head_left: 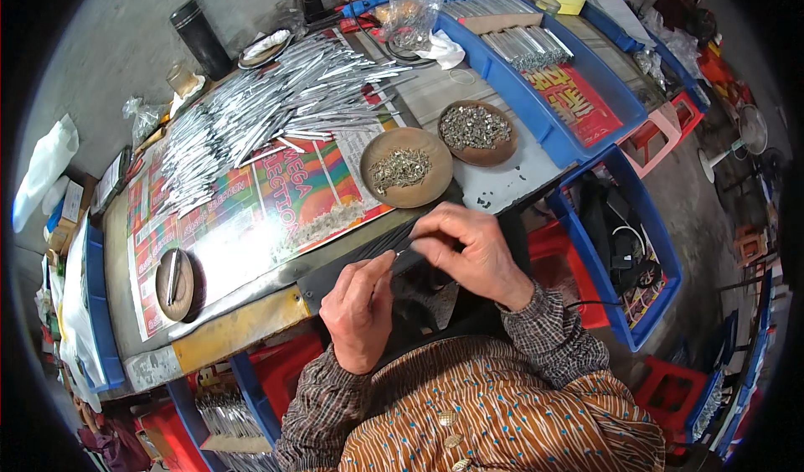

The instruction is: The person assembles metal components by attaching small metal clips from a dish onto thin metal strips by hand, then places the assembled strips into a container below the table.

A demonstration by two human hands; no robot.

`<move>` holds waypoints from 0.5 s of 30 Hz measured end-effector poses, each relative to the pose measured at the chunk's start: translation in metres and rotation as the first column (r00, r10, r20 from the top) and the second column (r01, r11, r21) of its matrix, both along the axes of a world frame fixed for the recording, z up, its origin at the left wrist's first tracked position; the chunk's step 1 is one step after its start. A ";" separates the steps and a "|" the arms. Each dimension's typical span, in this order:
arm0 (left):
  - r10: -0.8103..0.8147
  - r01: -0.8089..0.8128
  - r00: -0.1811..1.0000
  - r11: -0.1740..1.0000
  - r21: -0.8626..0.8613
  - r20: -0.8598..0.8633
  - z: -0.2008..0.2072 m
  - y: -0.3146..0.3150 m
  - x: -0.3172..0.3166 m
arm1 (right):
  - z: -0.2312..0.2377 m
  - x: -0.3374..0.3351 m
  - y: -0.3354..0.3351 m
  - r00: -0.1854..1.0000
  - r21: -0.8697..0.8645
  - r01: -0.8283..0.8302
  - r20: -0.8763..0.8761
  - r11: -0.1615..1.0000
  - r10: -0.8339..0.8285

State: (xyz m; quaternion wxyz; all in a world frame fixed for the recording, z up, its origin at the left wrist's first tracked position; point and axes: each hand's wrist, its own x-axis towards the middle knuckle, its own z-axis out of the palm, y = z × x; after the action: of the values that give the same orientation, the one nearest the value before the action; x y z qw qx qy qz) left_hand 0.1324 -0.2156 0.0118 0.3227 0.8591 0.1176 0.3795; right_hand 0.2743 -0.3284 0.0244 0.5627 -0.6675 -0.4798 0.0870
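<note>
My left hand (360, 313) is closed, thumb and fingertips pinching a small shiny metal piece (398, 254) just off the table's front edge. My right hand (473, 254) curls in from the right, its fingertips pressed together close to that piece; what they grip, if anything, is too small to make out. Beyond the hands stands a round wooden bowl (371, 155) of small brass-coloured parts. To its right, touching or nearly so, a darker bowl (456, 153) holds small grey metal bits. Many slim silvery metal sticks (268, 103) lie heaped on the printed sheet at the back left.
A small wooden dish (185, 298) with a metal stick in it sits at the left. Blue trays (553, 124) with bundled sticks stand at the back right. A black cylindrical bottle (201, 39) is at the back. Below right hangs a blue crate (645, 325) beside red stools (563, 263).
</note>
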 end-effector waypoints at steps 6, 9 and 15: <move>0.024 -0.024 0.999 0.999 -0.031 -0.029 0.001 0.006 0.000 | -0.010 0.051 -0.017 0.893 -0.063 0.351 0.323 0.934 -0.314; 0.013 -0.014 0.999 0.999 -0.035 -0.042 0.002 0.006 0.003 | -0.018 0.074 -0.024 0.697 -0.020 0.531 0.579 0.847 -0.424; 0.026 -0.026 0.999 1.000 0.014 -0.037 -0.004 0.011 0.002 | -0.022 0.088 -0.025 0.576 -0.077 0.639 0.707 0.765 -0.411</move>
State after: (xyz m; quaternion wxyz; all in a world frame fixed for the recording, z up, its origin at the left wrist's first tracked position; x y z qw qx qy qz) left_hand 0.1345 -0.2044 0.0082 0.3097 0.8665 0.1320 0.3685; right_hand 0.3624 -0.3539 0.0025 0.2402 -0.8494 -0.3996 -0.2473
